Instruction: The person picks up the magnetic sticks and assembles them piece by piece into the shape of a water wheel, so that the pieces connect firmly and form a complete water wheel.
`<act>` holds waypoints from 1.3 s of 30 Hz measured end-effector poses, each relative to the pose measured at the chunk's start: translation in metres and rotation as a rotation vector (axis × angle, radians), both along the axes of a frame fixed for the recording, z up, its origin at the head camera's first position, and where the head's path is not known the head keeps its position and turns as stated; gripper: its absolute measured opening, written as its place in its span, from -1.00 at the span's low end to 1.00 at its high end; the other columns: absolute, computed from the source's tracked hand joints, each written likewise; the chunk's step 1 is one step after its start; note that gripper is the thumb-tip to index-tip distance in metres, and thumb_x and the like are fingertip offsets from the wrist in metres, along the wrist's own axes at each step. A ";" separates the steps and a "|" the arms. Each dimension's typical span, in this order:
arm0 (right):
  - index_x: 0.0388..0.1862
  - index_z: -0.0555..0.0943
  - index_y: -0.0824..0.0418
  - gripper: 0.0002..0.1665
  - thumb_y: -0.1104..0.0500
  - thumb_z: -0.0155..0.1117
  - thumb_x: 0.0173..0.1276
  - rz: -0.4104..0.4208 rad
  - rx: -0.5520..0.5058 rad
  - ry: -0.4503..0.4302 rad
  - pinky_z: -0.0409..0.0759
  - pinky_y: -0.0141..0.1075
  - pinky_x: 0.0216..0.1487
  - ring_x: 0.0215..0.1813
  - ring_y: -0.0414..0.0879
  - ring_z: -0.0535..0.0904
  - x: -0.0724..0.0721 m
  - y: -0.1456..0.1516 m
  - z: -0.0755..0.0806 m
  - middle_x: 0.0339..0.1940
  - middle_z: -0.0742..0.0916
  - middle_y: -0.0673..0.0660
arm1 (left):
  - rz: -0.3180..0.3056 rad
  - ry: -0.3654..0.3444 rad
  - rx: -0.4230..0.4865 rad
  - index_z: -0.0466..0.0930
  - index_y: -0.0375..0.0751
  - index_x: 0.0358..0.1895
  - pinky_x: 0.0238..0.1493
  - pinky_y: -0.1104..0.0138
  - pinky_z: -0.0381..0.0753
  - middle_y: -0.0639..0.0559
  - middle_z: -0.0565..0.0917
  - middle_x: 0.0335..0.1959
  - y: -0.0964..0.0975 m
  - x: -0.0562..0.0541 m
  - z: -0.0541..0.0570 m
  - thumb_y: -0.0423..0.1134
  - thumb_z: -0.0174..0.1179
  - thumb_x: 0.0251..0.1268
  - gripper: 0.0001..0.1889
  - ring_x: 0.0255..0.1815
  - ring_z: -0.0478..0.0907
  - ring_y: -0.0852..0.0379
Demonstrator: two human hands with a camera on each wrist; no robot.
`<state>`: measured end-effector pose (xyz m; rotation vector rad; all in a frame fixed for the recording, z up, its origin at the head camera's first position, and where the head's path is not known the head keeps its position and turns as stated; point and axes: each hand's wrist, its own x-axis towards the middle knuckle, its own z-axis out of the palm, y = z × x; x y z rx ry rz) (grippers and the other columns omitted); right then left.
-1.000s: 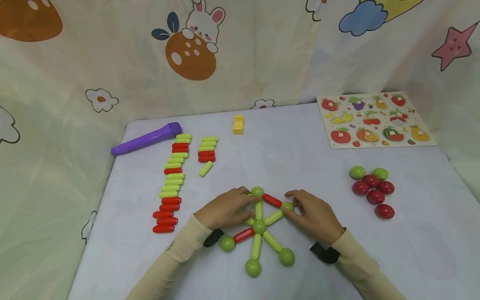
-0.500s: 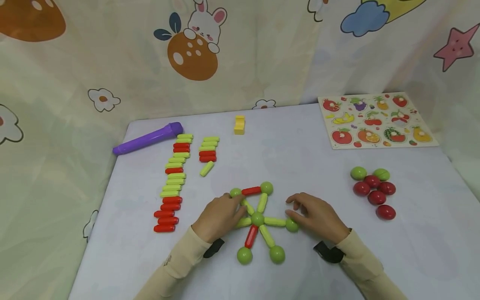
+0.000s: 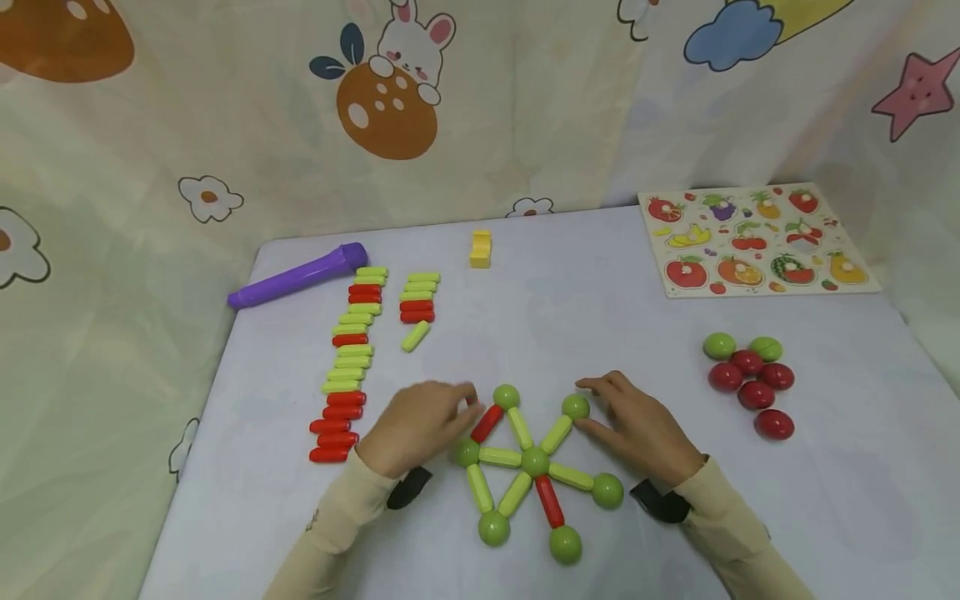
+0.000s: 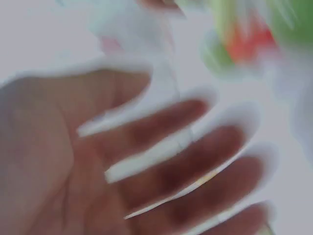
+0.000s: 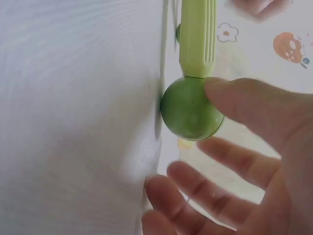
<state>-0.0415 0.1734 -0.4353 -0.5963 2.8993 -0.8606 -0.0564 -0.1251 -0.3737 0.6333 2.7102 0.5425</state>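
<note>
On the table between my hands lies a wheel of green balls and rods, with a green hub ball. Most spokes are light green; one red spoke rod points toward the near side. At the left rim, a red rod and a green rod link neighbouring balls. My left hand is just left of that rim, its fingers loosely extended and holding nothing, blurred in the left wrist view. My right hand has its thumb against a green rim ball, the other fingers loosely bent around its far side.
Two columns of spare red and green rods lie at left, below a purple microphone-shaped stick. A small yellow block sits at the back. At right are a fruit puzzle board and several red balls with two green ones.
The wheel has turned counterclockwise, its red spoke swinging from lower left to lower right. My left hand has drawn back from the rim; my right hand has stayed near the right side.
</note>
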 end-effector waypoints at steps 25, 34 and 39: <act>0.08 0.57 0.11 -0.56 0.23 0.42 0.19 0.088 -0.172 -0.032 0.51 -0.43 -0.33 -0.35 -0.35 0.43 -0.001 -0.006 -0.008 -0.18 0.63 -0.12 | 0.047 0.283 0.126 0.54 -0.17 -0.10 -0.22 0.31 0.60 0.04 0.64 -0.29 -0.011 -0.043 -0.037 -0.37 0.37 0.11 -0.71 -0.29 0.53 0.15; 0.08 0.59 0.05 -0.53 0.23 0.44 0.16 0.127 -0.218 0.016 0.51 -0.42 -0.31 -0.34 -0.35 0.44 0.001 -0.009 -0.009 -0.14 0.66 -0.17 | -0.338 0.207 0.122 0.64 -0.11 -0.02 -0.07 0.37 0.56 0.12 0.66 -0.15 0.034 -0.024 -0.018 -0.32 0.31 0.18 -0.72 -0.14 0.56 0.19; 0.10 0.58 0.04 -0.54 0.19 0.42 0.20 0.150 -0.228 0.011 0.52 -0.42 -0.25 -0.30 -0.31 0.48 0.003 -0.011 -0.011 -0.10 0.66 -0.18 | -0.395 0.216 0.040 0.68 -0.12 -0.10 -0.21 0.43 0.53 0.10 0.66 -0.24 0.046 -0.022 -0.026 -0.33 0.34 0.15 -0.77 -0.26 0.56 0.19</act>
